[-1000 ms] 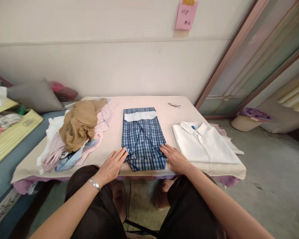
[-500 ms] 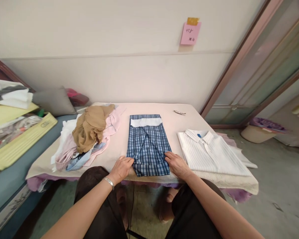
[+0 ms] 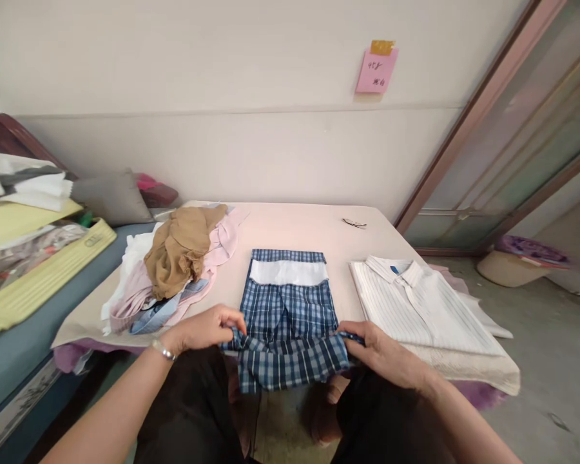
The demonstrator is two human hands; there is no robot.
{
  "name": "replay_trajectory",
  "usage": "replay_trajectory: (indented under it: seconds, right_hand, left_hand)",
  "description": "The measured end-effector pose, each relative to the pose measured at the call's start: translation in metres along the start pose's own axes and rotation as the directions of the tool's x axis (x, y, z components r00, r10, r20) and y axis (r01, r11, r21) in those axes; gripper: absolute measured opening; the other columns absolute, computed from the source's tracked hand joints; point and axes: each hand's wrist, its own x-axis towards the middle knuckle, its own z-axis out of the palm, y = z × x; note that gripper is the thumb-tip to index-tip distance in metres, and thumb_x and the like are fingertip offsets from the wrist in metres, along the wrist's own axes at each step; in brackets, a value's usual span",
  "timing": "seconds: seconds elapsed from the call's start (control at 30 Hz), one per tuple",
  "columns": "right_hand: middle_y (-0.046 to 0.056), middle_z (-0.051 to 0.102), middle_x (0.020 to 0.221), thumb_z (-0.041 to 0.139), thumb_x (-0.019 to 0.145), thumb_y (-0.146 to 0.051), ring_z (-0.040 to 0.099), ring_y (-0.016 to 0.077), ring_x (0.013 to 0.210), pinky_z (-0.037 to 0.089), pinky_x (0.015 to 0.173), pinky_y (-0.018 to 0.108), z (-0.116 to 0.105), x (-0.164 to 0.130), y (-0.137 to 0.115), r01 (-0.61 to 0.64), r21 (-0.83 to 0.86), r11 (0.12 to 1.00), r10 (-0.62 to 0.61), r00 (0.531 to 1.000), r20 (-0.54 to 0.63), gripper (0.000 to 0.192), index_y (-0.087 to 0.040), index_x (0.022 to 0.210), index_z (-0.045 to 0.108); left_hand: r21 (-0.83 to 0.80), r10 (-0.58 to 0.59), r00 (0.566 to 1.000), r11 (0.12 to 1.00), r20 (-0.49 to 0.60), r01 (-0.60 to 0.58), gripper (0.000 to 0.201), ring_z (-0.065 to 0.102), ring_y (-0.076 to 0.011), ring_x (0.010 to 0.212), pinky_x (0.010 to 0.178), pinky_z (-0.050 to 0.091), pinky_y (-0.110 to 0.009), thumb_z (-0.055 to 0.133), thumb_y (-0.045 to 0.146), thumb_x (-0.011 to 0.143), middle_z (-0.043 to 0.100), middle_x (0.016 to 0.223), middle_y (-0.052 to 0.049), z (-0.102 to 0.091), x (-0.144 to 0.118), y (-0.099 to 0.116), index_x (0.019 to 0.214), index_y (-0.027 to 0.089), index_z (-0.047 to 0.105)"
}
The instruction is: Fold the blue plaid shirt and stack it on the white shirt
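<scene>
A blue plaid shirt (image 3: pixel 290 309), folded into a narrow panel, lies on the table with a white strip (image 3: pixel 289 272) across its far end. Its near end hangs over the table's front edge. My left hand (image 3: pixel 207 332), a bracelet at its wrist, pinches the near left edge of the cloth. On the other side, my right hand (image 3: pixel 384 351) grips the near right edge between thumb and fingers. The fabric between both hands is slightly raised and bunched. Right of it lies a folded white striped shirt (image 3: pixel 420 303), collar facing up.
A heap of clothes with a brown garment (image 3: pixel 181 248) on top lies at the table's left. Glasses (image 3: pixel 354 223) rest near the back. A yellow basket (image 3: pixel 53 270) stands far left; a bin (image 3: pixel 507 267) is on the floor at right.
Both hands have drawn the plaid shirt toward me, and its near end now hangs past the table edge. My hands have moved farther apart and lifted the cloth between them.
</scene>
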Motion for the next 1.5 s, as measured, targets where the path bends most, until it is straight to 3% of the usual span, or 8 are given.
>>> replay_trajectory:
  seconds: [0.1, 0.23, 0.43, 0.57, 0.77, 0.97, 1.37, 1.5]
  right_hand:
    - [-0.002, 0.062, 0.073, 0.059, 0.090, -0.038, 0.054, 0.0127, 0.068, 0.044, 0.064, 0.023, -0.024, 0.052, 0.000, -0.025, 0.252, 0.967, 0.026, 1.000, 0.000, 0.022, -0.018, 0.082, 0.066]
    - [0.000, 0.066, 0.070, 0.071, 0.079, -0.041, 0.059, 0.0143, 0.065, 0.047, 0.061, 0.024, -0.041, 0.145, 0.041, -0.161, 0.501, 0.850, 0.296, 0.933, -0.203, 0.024, -0.017, 0.079, 0.065]
    - [0.009, 0.073, 0.074, 0.066, 0.084, -0.050, 0.071, 0.0230, 0.076, 0.058, 0.073, 0.035, -0.029, 0.216, 0.115, -0.297, 0.571, 0.765, 0.509, 0.823, -0.253, 0.032, -0.019, 0.076, 0.065]
    - [0.009, 0.077, 0.086, 0.075, 0.078, -0.043, 0.073, 0.0261, 0.086, 0.060, 0.077, 0.038, -0.021, 0.218, 0.127, -0.329, 0.552, 0.766, 0.520, 0.822, -0.231, 0.028, -0.018, 0.090, 0.069]
    - [0.006, 0.075, 0.085, 0.070, 0.076, -0.032, 0.071, 0.0244, 0.083, 0.057, 0.072, 0.035, -0.024, 0.229, 0.128, -0.392, 0.137, 0.910, 0.408, 0.786, -0.465, 0.020, -0.021, 0.092, 0.068]
    - [0.008, 0.071, 0.083, 0.066, 0.080, -0.033, 0.067, 0.0242, 0.077, 0.049, 0.067, 0.034, -0.030, 0.237, 0.127, -0.499, -0.188, 0.846, 0.317, 0.754, -0.576, 0.013, -0.022, 0.087, 0.063]
    - [0.016, 0.073, 0.099, 0.064, 0.089, -0.037, 0.068, 0.0316, 0.098, 0.051, 0.085, 0.040, -0.021, 0.245, 0.138, -0.524, -0.247, 0.815, 0.279, 0.729, -0.626, 0.040, -0.016, 0.123, 0.059]
    - [0.022, 0.069, 0.107, 0.056, 0.095, -0.035, 0.066, 0.0361, 0.102, 0.050, 0.088, 0.046, -0.020, 0.237, 0.119, -0.585, -0.367, 0.723, 0.282, 0.736, -0.615, 0.038, -0.013, 0.126, 0.055]
  left_hand:
    - [-0.332, -0.021, 0.974, 0.942, -0.226, -0.057, 0.028, 0.060, -0.0144, 0.072, 0.066, 0.043, -0.024, 0.063, 0.019, 0.069, 0.073, 0.084, -0.003, -0.037, 0.046, 0.000, 0.094, 0.017, 0.077]
    - [-0.636, -0.250, 0.813, 0.749, -0.526, -0.182, 0.029, 0.059, -0.0137, 0.067, 0.061, 0.043, -0.024, 0.074, 0.030, 0.065, 0.069, 0.079, -0.003, -0.064, 0.134, -0.022, 0.089, 0.015, 0.071]
    - [-0.653, -0.387, 0.736, 0.751, -0.555, -0.097, 0.046, 0.063, -0.0177, 0.066, 0.062, 0.048, -0.028, 0.075, 0.059, 0.073, 0.067, 0.070, -0.004, -0.054, 0.211, -0.073, 0.082, 0.017, 0.061]
    - [-0.585, -0.414, 0.678, 0.810, -0.608, -0.029, 0.042, 0.065, -0.0186, 0.071, 0.065, 0.047, -0.027, 0.083, 0.049, 0.067, 0.069, 0.074, -0.004, -0.045, 0.226, -0.090, 0.084, 0.016, 0.063]
    - [-0.429, -0.376, 0.583, 0.902, -0.720, 0.051, 0.029, 0.066, -0.0195, 0.078, 0.072, 0.048, -0.028, 0.080, 0.034, 0.071, 0.071, 0.081, -0.004, -0.045, 0.238, -0.094, 0.089, 0.017, 0.065]
    - [-0.199, -0.269, 0.505, 0.962, -0.820, 0.189, 0.016, 0.066, -0.0240, 0.088, 0.085, 0.047, -0.035, 0.072, 0.026, 0.078, 0.070, 0.085, -0.005, -0.044, 0.241, -0.095, 0.091, 0.020, 0.064]
    - [0.138, -0.171, 0.502, 0.843, -0.848, 0.520, 0.018, 0.068, -0.0286, 0.091, 0.082, 0.047, -0.038, 0.056, 0.037, 0.097, 0.070, 0.091, -0.009, -0.047, 0.232, -0.083, 0.107, 0.023, 0.058]
    - [0.380, 0.134, 0.544, 0.848, -0.828, 0.369, 0.034, 0.061, -0.0300, 0.119, 0.104, 0.045, -0.044, 0.038, 0.035, 0.104, 0.065, 0.124, -0.018, -0.040, 0.227, -0.068, 0.126, 0.016, 0.055]
